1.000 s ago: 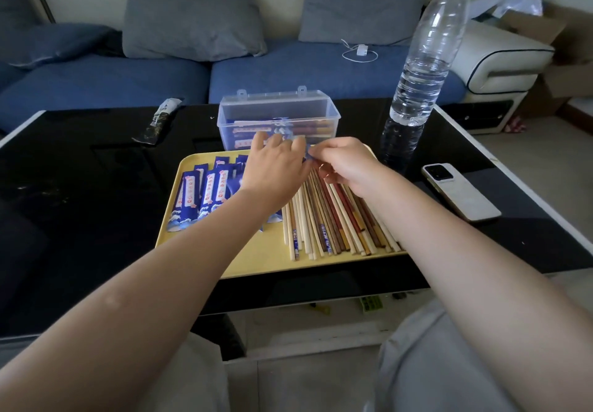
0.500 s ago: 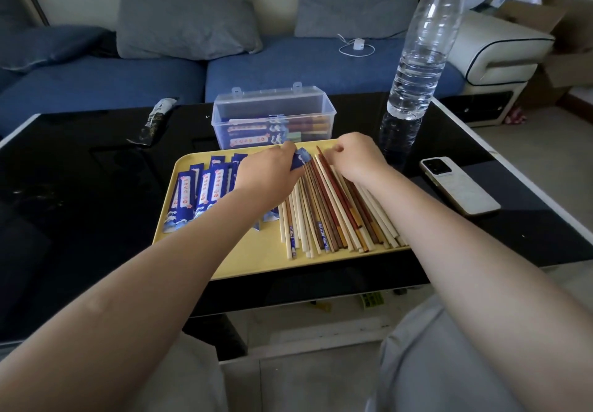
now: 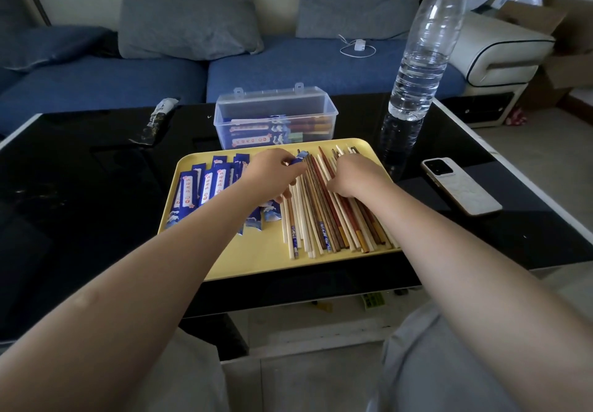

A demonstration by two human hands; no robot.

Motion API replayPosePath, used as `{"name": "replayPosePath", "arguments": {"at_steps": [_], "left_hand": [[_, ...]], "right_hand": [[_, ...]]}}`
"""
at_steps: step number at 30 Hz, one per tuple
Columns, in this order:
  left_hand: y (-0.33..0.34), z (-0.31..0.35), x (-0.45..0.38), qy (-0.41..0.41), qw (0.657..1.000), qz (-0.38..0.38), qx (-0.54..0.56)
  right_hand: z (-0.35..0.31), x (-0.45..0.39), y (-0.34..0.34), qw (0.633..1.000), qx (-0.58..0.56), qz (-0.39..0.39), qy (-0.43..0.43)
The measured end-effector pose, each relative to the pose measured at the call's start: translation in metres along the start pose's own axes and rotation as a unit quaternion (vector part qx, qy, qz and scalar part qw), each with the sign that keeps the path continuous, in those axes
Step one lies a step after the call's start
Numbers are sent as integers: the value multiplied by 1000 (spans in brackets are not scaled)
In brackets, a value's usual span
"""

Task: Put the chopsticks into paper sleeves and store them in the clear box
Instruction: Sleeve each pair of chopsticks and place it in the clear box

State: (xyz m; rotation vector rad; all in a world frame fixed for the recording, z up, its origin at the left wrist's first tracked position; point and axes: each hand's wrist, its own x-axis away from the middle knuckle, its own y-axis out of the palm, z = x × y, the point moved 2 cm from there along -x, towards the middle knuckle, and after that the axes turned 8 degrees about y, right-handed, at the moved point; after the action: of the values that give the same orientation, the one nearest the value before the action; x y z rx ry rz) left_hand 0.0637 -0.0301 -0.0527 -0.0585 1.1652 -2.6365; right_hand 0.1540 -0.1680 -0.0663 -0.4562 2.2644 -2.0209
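My left hand pinches a blue paper sleeve over the yellow tray at the desk's near edge. My right hand rests curled on the loose chopsticks; I cannot tell whether its fingers grip one. The clear box stands just behind the tray, lid open, with sleeved pairs inside.

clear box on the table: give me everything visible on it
The clear box is a see-through plastic rectangular tub standing upright on the black table, just behind the yellow tray. Its lid is off or swung back out of sight; two small latch tabs stick up along the back rim. Several sleeved chopstick pairs lie flat inside. Neither hand touches it.
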Motion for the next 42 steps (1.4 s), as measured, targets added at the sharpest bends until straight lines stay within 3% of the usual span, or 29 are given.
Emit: {"name": "replayPosePath", "arguments": {"at_steps": [6, 10, 13, 18, 23, 29, 34, 36, 39, 42], "left_hand": [[-9, 8, 6, -105, 949, -26, 296], [-10, 2, 6, -166, 908, -56, 380], [-9, -1, 5, -183, 902, -78, 384], [-8, 1, 5, -167, 911, -111, 360], [-4, 0, 2, -126, 945, -140, 268], [-5, 0, 3, -120, 950, -176, 227], [-3, 4, 4, -91, 951, -202, 215], [-2, 5, 4, -80, 952, -199, 218], [-2, 8, 4, -68, 954, -184, 225], [-2, 7, 5, -79, 952, -168, 244]], "right_hand": [[5, -4, -14, 983, -181, -1, 14], [8, 1, -25, 947, -321, -15, -16], [9, 6, -32, 897, -438, -44, -26], [9, 8, -37, 772, -618, -139, -43], [11, 5, -39, 739, -665, -102, -32], [16, -2, -38, 730, -681, -54, 10], [12, -2, -33, 721, -687, -90, 1], [8, 3, -30, 752, -645, -134, -27], [-1, 15, -28, 832, -497, -230, -89], [-7, 17, -28, 854, -444, -256, -92]]}}
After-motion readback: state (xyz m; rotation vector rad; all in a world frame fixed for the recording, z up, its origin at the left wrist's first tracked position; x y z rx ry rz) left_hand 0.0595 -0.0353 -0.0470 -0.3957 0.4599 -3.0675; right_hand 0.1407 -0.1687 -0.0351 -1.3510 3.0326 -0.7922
